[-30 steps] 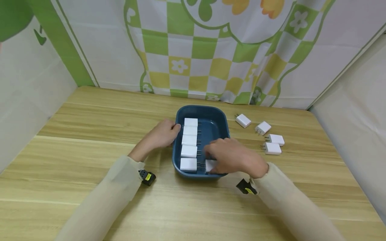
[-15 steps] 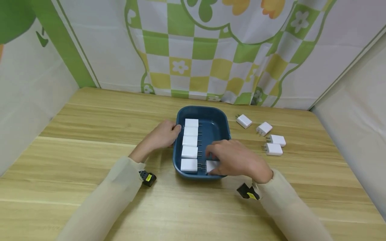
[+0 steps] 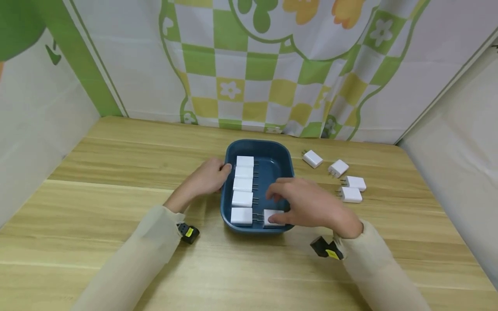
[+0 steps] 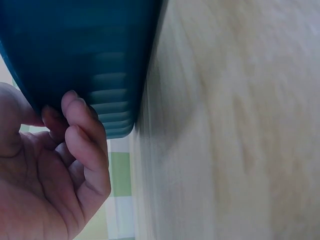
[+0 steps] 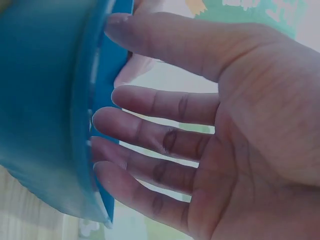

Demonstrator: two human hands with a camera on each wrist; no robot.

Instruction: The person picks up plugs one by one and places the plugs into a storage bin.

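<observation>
A dark blue plastic bin (image 3: 292, 166) stands on the table, with a column of several white charger plugs (image 3: 243, 184) along its left side, prongs facing right. Another charger plug (image 3: 273, 218) lies at the bin's near right, its prongs meeting those of the plug opposite. My left hand (image 3: 208, 176) pinches the bin's left rim, thumb on top and bent fingers against the outer wall (image 4: 60, 60). Over the near right plug is my right hand (image 3: 307, 203), thumb by the plug. In the right wrist view its fingers (image 5: 150, 132) are spread and loosely extended, gripping nothing.
Several more white charger plugs (image 3: 351, 195) lie on the wooden table (image 3: 116, 207) to the right of the bin. A green and yellow checked curtain (image 3: 256, 86) hangs behind the table's far edge.
My right hand has let go of the near right charger plug and shifted slightly right, its fingers more spread. The plug stays in the bin. My left hand keeps its hold on the rim.
</observation>
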